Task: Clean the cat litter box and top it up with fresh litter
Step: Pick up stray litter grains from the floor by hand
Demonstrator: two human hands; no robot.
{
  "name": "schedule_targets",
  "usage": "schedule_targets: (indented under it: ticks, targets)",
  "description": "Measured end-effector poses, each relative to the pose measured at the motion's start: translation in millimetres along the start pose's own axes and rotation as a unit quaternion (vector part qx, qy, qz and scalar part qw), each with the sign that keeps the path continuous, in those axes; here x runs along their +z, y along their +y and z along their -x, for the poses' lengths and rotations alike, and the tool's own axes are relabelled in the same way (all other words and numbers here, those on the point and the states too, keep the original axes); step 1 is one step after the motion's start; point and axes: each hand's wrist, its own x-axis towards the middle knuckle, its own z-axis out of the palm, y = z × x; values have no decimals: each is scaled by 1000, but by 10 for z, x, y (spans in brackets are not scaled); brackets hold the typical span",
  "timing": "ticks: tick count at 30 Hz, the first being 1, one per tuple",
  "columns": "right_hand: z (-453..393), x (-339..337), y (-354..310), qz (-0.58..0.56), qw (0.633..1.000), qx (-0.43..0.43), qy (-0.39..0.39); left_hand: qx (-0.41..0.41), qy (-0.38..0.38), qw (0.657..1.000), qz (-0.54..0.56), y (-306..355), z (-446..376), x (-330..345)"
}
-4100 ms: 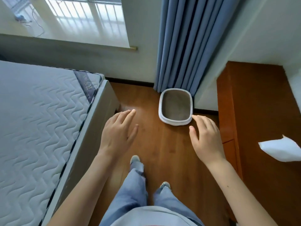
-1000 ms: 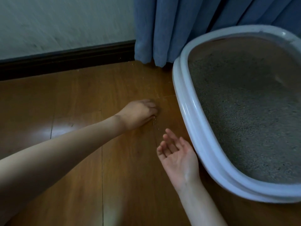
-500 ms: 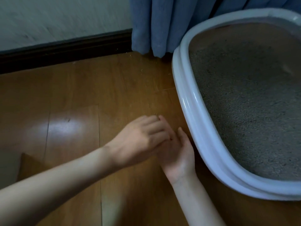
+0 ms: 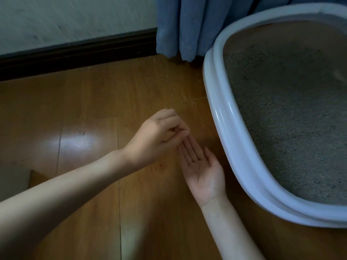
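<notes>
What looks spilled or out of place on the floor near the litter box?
Small pale litter grains lie scattered on the wooden floor by the baseboard and curtain, outside the litter box.

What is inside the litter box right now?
The litter box holds grey-brown litter, fairly even, with no scoop in it. Anything buried under the litter is hidden; the far right side is out of frame.

Head view looks steeply down, close above floor (image 4: 84, 113).
</notes>
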Motion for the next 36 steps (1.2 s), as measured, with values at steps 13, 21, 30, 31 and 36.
schedule_targets:
  ticks: [13,21,30,31,36]
  targets:
    - [112,-128,-122,18,999,11,-37,-59,-98,987,-109,-561,-70,143]
    - [135,-200,-121,153,977,29,-148,-20,-178,971,-157,-625,-175,230]
    - [363,-178,-128,113,983,22,-146,36,-120,986,-108,-655,-118,298]
    - [384,-173,-143,112,984,19,-135,35,-114,986,-116,-651,-107,307]
    - [512,-184,-162,113,985,-6,-131,64,-116,969,-206,-604,-77,377]
